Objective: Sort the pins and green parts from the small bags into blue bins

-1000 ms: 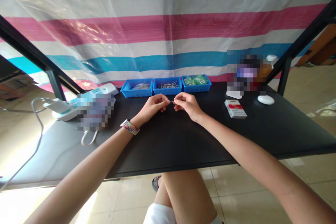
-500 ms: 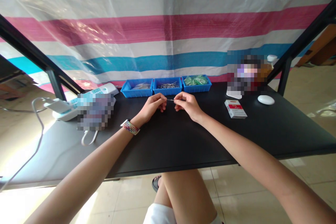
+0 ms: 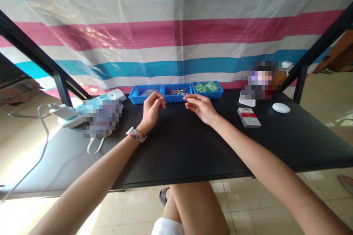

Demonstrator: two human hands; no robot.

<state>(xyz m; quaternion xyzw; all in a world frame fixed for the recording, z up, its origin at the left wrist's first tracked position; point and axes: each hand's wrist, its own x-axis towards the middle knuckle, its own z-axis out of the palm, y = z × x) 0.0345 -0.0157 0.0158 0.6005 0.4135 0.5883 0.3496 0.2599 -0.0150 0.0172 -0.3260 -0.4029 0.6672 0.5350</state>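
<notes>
Three blue trays stand in a row at the back of the black table. Clear thin pieces lie in the left tray [image 3: 135, 98], thin metal pins in the middle tray [image 3: 177, 98], and green packets in the right tray [image 3: 209, 94]. My right hand [image 3: 201, 108], just in front of the middle and right trays, pinches a thin metal pin between thumb and forefinger. In front of the left tray is my left hand [image 3: 153, 110], its fingers curled; whatever they hold, if anything, is too small to make out.
On the right are a red and white box [image 3: 249, 118], a white oval object [image 3: 281, 108] and a blurred item with a bottle behind. A white power strip [image 3: 116, 94] with a cable and a blurred object lie on the left.
My hands have moved apart, my left hand going left. The thin piece that spanned between both hands no longer does; the pin at my right fingertips now points toward the middle tray.
</notes>
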